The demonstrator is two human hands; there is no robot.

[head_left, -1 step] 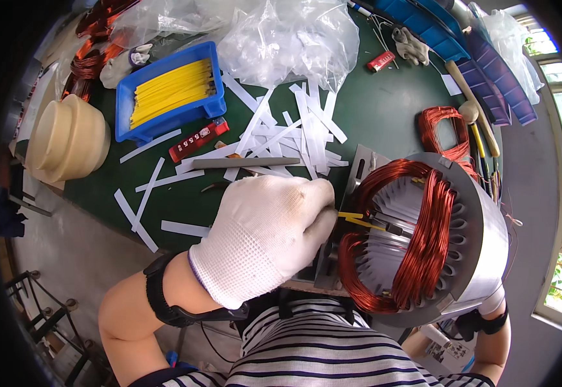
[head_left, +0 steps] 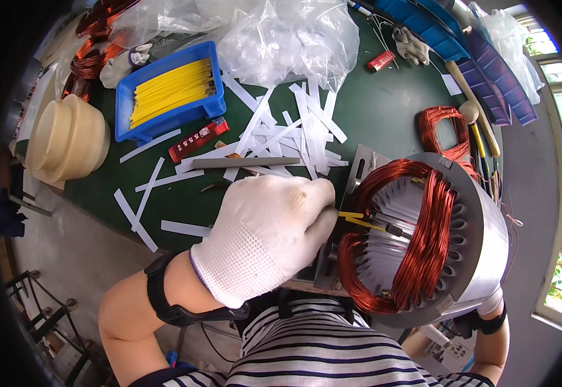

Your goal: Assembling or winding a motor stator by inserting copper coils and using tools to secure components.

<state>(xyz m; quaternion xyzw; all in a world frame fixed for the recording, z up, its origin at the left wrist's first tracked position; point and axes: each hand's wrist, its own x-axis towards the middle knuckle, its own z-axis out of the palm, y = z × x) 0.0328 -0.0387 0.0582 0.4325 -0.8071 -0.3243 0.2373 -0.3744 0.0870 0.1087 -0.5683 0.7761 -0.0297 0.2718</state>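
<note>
Holding yellow tubes in the closed left hand, beside the metal ring with copper wire, at the green table's near edge, toward the right; cannot tell the grip of the right hand, by the ring's outer wall.

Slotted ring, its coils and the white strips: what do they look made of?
Slotted ring: metal; grey face, silvery sheen outside. Coils: probably enamelled copper wire; glossy, red strands. White strips: thin, smooth paper or plastic film; cannot tell which.

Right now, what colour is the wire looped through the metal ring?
The wire is shiny coppery red; the head view shows it best.
</note>
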